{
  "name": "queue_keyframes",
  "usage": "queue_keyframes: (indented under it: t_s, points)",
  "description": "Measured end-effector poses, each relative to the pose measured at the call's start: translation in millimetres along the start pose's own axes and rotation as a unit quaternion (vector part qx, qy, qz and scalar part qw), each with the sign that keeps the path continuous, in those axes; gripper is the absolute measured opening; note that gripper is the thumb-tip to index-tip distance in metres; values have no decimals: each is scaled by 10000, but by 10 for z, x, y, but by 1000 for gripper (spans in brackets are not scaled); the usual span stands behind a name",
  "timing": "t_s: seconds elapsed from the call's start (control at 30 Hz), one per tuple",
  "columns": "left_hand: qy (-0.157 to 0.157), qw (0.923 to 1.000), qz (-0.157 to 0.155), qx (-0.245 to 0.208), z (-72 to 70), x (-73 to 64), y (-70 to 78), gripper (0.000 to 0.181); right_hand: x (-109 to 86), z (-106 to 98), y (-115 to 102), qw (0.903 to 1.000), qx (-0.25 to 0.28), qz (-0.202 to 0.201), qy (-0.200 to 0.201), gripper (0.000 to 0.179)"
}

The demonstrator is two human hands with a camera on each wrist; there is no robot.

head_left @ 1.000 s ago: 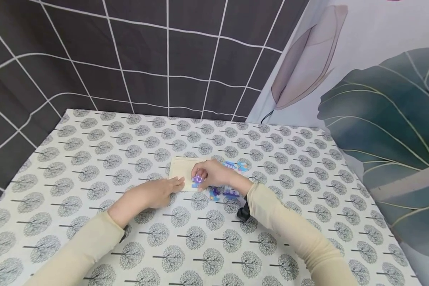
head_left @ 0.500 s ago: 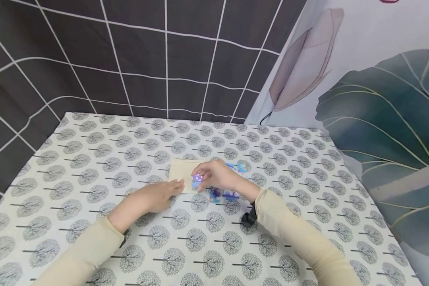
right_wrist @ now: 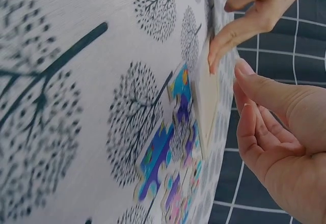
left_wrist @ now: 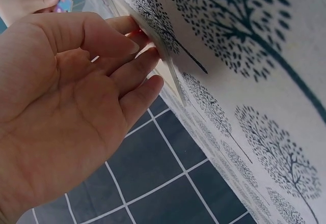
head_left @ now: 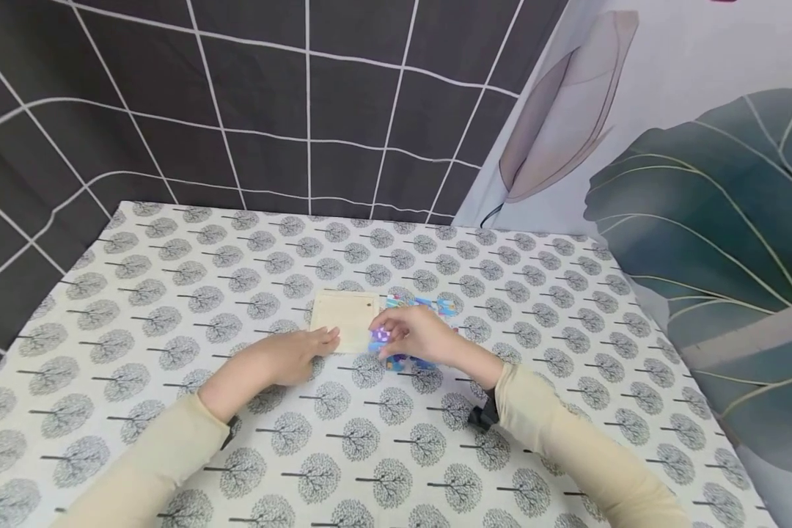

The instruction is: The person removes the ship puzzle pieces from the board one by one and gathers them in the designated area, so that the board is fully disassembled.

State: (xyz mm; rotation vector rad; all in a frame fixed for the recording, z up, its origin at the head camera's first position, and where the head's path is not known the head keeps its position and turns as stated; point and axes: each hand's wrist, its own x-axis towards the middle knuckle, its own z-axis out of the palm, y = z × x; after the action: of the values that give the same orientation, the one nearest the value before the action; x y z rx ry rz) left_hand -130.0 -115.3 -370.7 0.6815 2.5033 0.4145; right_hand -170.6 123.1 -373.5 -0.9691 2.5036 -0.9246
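A flat pale wooden puzzle board [head_left: 343, 312] lies on the patterned cloth. My left hand [head_left: 290, 356] rests its extended fingers on the board's near left edge; the left wrist view has these fingertips against the board's thin side. In my right hand [head_left: 425, 334], thumb and fingers pinch a small purple and blue puzzle piece [head_left: 380, 335] at the board's right edge. The left wrist view catches a bit of that puzzle piece [left_wrist: 63, 3] beside the right thumb. Several loose puzzle pieces [right_wrist: 158, 155] in blue, purple and pink lie right of the board, partly hidden under the right hand in the head view.
The cloth [head_left: 237, 455] with its tree print covers the table. Behind the table hangs a dark curtain [head_left: 257, 95] with white grid lines. A light curtain [head_left: 686, 220] with large leaf shapes hangs at the right. A black strap [head_left: 483, 418] sits at the right wrist.
My right hand has drawn back to the right with the puzzle piece, from over the board to its right edge, uncovering more board. The left hand has stayed in place.
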Motion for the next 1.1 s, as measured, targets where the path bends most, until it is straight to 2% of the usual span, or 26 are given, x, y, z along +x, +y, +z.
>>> queue_keyframes:
  t_s: [0.23,0.43,0.53,0.7,0.87,1.1]
  points:
    - [-46,10000,-25,-29,-51,-2,7,60,-137,-125,57,9995,-192,-11,260,39]
    - [-123,9997,-180,-138,-47,-47,-12,60,-232,-145,63,9996,-113,257,80,38]
    - [-144,9996,-159,-181,-28,-49,-6,60,-315,-148,103,9991,-141,397,32,39]
    - [-194,9993,-62,-310,6,-13,3,61,-501,-193,211,9982,-261,513,193,38]
    - [-288,9978,-197,-561,-10,10,-16,63,-623,-246,302,9979,-146,538,337,39]
    - [-278,9983,-205,-463,-24,0,-21,62,-702,-304,321,9955,52,771,542,40]
